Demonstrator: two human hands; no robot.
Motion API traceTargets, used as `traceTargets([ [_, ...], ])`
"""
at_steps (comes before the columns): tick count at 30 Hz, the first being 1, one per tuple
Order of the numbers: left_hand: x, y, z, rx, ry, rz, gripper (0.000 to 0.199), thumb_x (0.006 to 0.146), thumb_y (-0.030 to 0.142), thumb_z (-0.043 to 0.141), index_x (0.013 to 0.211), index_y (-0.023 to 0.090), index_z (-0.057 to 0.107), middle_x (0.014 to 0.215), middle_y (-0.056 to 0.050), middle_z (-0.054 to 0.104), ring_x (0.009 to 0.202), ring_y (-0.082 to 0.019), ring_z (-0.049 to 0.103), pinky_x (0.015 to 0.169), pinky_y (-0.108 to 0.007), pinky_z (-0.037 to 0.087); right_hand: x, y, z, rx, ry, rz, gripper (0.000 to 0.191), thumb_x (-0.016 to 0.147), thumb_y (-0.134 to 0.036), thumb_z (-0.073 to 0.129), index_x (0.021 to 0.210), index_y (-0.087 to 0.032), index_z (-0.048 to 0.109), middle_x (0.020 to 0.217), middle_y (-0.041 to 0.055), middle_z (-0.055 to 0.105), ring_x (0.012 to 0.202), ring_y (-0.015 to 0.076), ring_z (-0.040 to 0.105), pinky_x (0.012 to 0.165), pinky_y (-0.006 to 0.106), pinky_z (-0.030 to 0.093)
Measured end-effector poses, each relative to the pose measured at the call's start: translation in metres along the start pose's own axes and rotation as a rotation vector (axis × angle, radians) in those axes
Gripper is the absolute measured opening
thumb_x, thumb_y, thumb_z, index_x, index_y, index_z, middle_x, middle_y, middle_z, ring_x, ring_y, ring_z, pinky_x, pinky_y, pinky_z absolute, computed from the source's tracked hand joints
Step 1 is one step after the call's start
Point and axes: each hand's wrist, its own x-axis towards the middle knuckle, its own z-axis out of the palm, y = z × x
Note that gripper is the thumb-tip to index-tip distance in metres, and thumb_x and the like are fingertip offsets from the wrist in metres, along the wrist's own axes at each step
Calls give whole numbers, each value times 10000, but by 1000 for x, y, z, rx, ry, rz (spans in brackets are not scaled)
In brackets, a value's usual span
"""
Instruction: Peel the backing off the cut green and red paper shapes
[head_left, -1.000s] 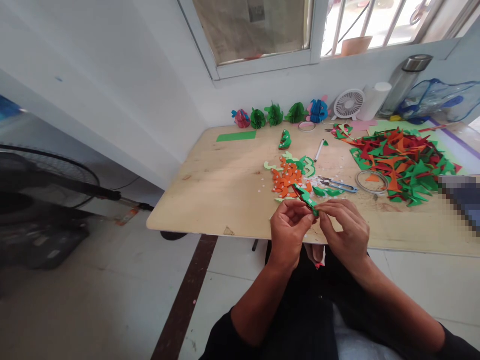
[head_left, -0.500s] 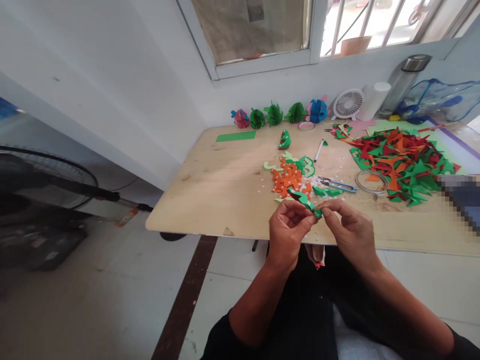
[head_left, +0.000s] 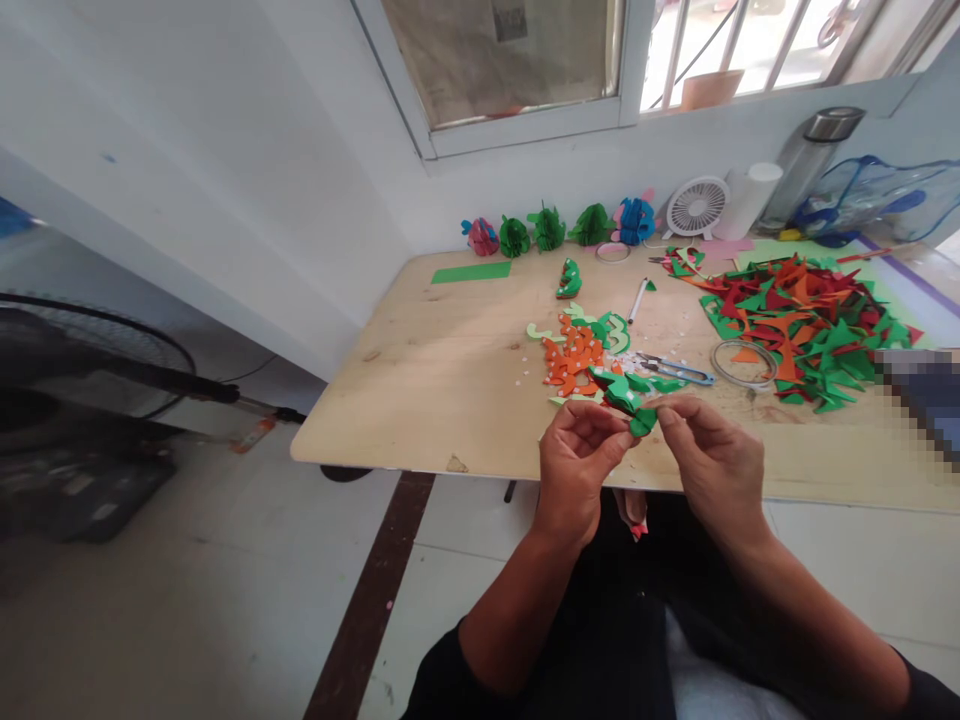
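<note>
Between my hands, over the table's front edge, is a stack of green paper cut-outs (head_left: 621, 391) with some dark red at its lower edge. My left hand (head_left: 576, 460) pinches the stack from below with thumb and fingers. On its right end, the thumb and forefinger of my right hand (head_left: 712, 462) pinch a green flap. Just beyond lie orange paper cut-outs (head_left: 574, 355) dotted with small white squares, pale green curved pieces (head_left: 544, 332) and a blue-handled pair of snips (head_left: 686, 370). Another green folded stack (head_left: 568, 279) lies farther back.
A heap of red, orange and green paper scraps (head_left: 810, 320) covers the table's right side, beside a roll of tape (head_left: 742, 362). Along the wall stand several paper figures (head_left: 550, 227), a small white fan (head_left: 697, 208) and a bottle (head_left: 814, 165). A pen (head_left: 638, 300) lies mid-table.
My right hand has moved slightly right, drawing the green flap outward. The green paper stack has shifted right and spread wider, while my left hand has barely moved.
</note>
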Motion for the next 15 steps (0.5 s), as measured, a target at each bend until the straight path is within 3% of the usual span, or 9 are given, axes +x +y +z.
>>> traceTargets([
  [4, 0, 1, 1, -9, 18, -4, 269, 597, 157, 781, 774, 173, 579, 703, 17, 642, 699, -126, 633, 734, -291, 532, 3, -2, -1, -118, 55, -130, 124, 849, -244, 561, 782, -221, 663, 773, 26, 702, 764, 209, 658, 724, 355, 519],
  [10, 0, 3, 3, -17, 28, 24, 263, 606, 126, 770, 785, 169, 582, 695, 23, 638, 682, -100, 612, 726, -263, 521, 2, -1, 1, -252, 34, -522, 172, 784, -93, 607, 864, -240, 647, 808, 35, 725, 818, 225, 650, 783, 404, 501],
  [15, -1, 4, 3, 16, 36, 47, 260, 608, 130, 766, 791, 171, 585, 685, 24, 640, 675, -98, 616, 713, -239, 506, 0, -2, 1, -327, 28, -626, 213, 754, -72, 632, 877, -245, 642, 803, 32, 736, 804, 227, 651, 753, 397, 488],
])
